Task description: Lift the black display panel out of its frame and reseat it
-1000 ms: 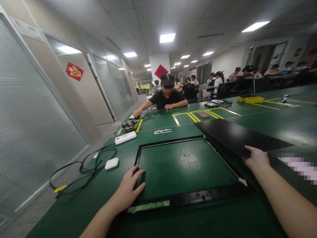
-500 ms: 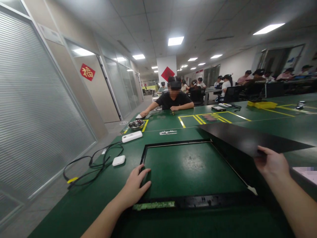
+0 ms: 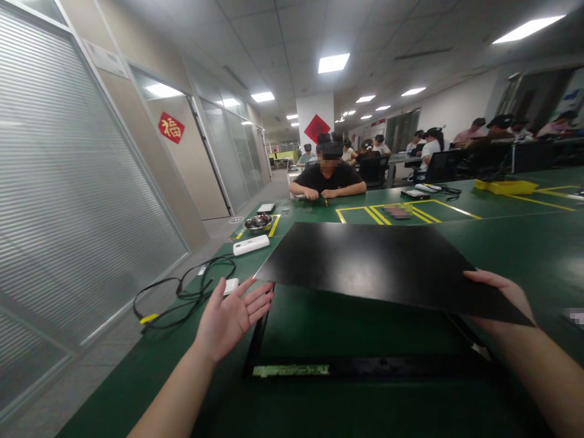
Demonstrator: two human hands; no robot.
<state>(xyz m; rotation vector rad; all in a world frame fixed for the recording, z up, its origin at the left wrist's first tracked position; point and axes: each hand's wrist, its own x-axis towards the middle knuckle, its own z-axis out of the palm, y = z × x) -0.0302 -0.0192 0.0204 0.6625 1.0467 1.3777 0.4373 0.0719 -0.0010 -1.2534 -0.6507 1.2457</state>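
Observation:
A thin, glossy black panel (image 3: 365, 261) is held above the table by my right hand (image 3: 502, 298), which grips its right edge with the thumb on top. My left hand (image 3: 232, 319) is open, palm turned up and fingers spread, at the panel's near left corner; whether the fingertips touch it I cannot tell. Below the panel a black rectangular frame (image 3: 401, 367) lies flat on the green table. A green circuit board strip (image 3: 292, 370) sits along the frame's near side. The panel hides the frame's far side.
Left of the frame are a white box-like device (image 3: 251, 245), black cables (image 3: 182, 298) and a small white case (image 3: 231, 286). Farther back stand a metal bowl (image 3: 258, 223) and a yellow tray (image 3: 505, 187). A person in black (image 3: 326, 176) sits opposite.
The black panel has moved left over the frame in my right hand. My left hand has lifted off the frame and turned palm up. The person opposite has drawn one arm in.

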